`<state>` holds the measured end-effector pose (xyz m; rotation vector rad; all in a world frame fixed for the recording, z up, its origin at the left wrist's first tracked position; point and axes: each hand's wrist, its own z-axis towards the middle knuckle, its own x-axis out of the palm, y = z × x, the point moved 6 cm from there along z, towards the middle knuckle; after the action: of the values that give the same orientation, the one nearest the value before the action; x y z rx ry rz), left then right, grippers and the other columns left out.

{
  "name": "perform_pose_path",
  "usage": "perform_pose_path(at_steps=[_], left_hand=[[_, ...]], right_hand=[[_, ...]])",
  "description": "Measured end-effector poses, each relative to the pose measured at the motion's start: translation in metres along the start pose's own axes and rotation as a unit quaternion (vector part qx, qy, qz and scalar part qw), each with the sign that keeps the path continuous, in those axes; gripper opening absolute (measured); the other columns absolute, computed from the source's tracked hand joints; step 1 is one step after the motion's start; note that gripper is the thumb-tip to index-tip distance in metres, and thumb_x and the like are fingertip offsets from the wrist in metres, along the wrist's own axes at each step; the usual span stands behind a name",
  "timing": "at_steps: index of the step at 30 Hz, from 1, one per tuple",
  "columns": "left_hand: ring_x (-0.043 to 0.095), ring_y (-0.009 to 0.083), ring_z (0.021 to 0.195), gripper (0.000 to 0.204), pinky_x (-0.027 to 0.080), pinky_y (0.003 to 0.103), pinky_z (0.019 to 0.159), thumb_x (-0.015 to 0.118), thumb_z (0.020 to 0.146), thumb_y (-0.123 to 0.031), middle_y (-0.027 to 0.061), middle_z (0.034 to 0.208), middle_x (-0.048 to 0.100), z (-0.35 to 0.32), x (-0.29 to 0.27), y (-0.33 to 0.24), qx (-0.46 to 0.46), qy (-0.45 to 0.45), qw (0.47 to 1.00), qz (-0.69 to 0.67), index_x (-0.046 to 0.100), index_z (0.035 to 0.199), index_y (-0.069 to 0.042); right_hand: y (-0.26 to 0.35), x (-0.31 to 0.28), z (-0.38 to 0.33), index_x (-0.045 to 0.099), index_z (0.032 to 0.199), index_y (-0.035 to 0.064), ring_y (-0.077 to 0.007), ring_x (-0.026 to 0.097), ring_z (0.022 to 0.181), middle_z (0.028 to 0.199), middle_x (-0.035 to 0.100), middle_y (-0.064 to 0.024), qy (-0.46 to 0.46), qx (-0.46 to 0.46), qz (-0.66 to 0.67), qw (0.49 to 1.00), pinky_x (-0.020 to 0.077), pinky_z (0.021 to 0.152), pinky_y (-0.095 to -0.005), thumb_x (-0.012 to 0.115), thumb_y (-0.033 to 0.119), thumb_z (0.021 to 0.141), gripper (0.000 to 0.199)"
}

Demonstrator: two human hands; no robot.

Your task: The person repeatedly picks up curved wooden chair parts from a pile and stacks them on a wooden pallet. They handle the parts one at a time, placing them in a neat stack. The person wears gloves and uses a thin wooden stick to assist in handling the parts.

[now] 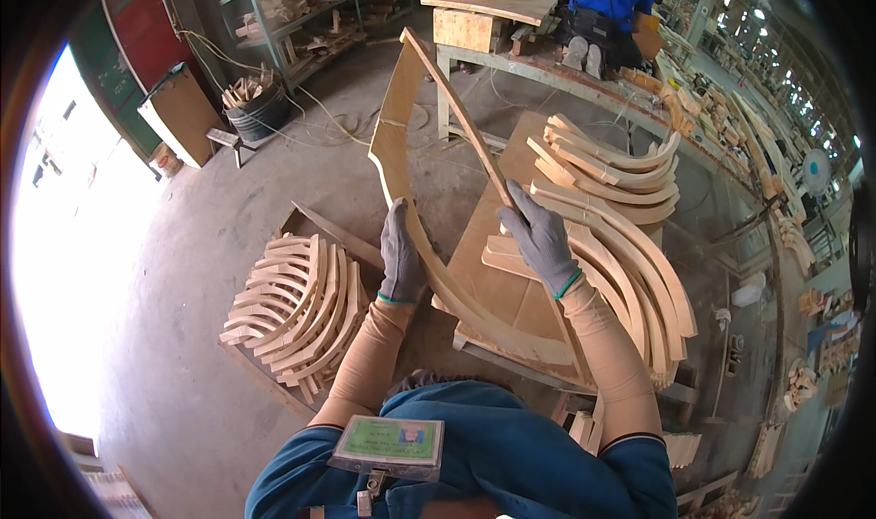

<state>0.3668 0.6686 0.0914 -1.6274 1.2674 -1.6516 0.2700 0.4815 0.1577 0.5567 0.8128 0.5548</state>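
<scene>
Steering remotely, I hold a curved board in the left hand and, to its right, a thin wooden strip in the right hand; even grips should limit twisting.

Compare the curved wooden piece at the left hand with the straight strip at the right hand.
The curved piece bows in a long arc; the straight strip runs nearly straight. The curved piece shows a broad, pale face, while the straight strip shows a narrow, browner one. The left hand holds the curved piece; the right hand holds the straight strip. Both look wooden and long.
</scene>
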Motion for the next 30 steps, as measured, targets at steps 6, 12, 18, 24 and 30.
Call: perform_pose_path(at_steps=[6, 12, 18, 24, 30], left_hand=[[0.048, 0.0122, 0.052, 0.037, 0.044, 0.028, 0.048, 0.048, 0.093, -0.045, -0.0010, 0.069, 0.048, 0.013, -0.002, -0.001, 0.023, -0.002, 1.000, 0.009, 0.056, 0.102, -0.010], [0.050, 0.0137, 0.059, 0.054, 0.044, 0.028, 0.054, 0.055, 0.087, -0.053, 0.0014, 0.072, 0.051, 0.025, 0.001, 0.002, 0.010, -0.003, 1.000, 0.013, 0.055, 0.109, -0.004], [0.045, 0.0128, 0.058, 0.052, 0.040, 0.027, 0.052, 0.057, 0.087, -0.052, 0.0020, 0.072, 0.045, 0.039, 0.001, 0.010, -0.022, 0.043, 0.999, -0.018, 0.050, 0.104, -0.003], [0.041, 0.0108, 0.055, 0.056, 0.037, 0.024, 0.050, 0.060, 0.086, -0.051, 0.0003, 0.070, 0.042, 0.054, -0.011, 0.022, -0.058, 0.074, 0.994, -0.055, 0.048, 0.104, 0.000], [0.045, 0.0128, 0.054, 0.055, 0.041, 0.026, 0.050, 0.062, 0.084, -0.052, 0.0015, 0.066, 0.046, 0.060, -0.025, 0.024, -0.076, 0.069, 0.995, -0.016, 0.050, 0.100, -0.001]], right_hand=[[-0.010, -0.003, -0.002, 0.052, 0.126, -0.0032, -0.0207, 0.060, 0.060, 0.068, 0.060, -0.0155, 0.038, 0.032, -0.047, 0.998, 0.0470, 0.059, -0.0336, 0.061, 0.020, 0.090, 0.044], [-0.010, -0.014, -0.005, 0.054, 0.122, 0.0007, -0.0260, 0.059, 0.052, 0.062, 0.059, -0.0145, 0.054, 0.037, 0.037, 0.997, 0.0461, 0.051, -0.0362, 0.061, 0.025, 0.089, 0.042], [-0.012, -0.010, -0.006, 0.058, 0.109, 0.0002, -0.0248, 0.059, 0.044, 0.057, 0.059, -0.0130, 0.108, 0.134, 0.087, 0.981, 0.0477, 0.047, -0.0348, 0.060, 0.022, 0.088, 0.030], [-0.024, -0.003, -0.005, 0.056, 0.120, 0.0020, -0.0260, 0.060, 0.048, 0.059, 0.057, -0.0143, 0.074, 0.040, 0.022, 0.996, 0.0473, 0.046, -0.0346, 0.060, 0.025, 0.088, 0.040], [-0.037, 0.013, -0.003, 0.059, 0.081, 0.0038, -0.0365, 0.060, 0.067, 0.066, 0.058, -0.0187, 0.095, -0.002, -0.015, 0.995, 0.0472, 0.065, -0.0449, 0.059, 0.023, 0.082, 0.019]])
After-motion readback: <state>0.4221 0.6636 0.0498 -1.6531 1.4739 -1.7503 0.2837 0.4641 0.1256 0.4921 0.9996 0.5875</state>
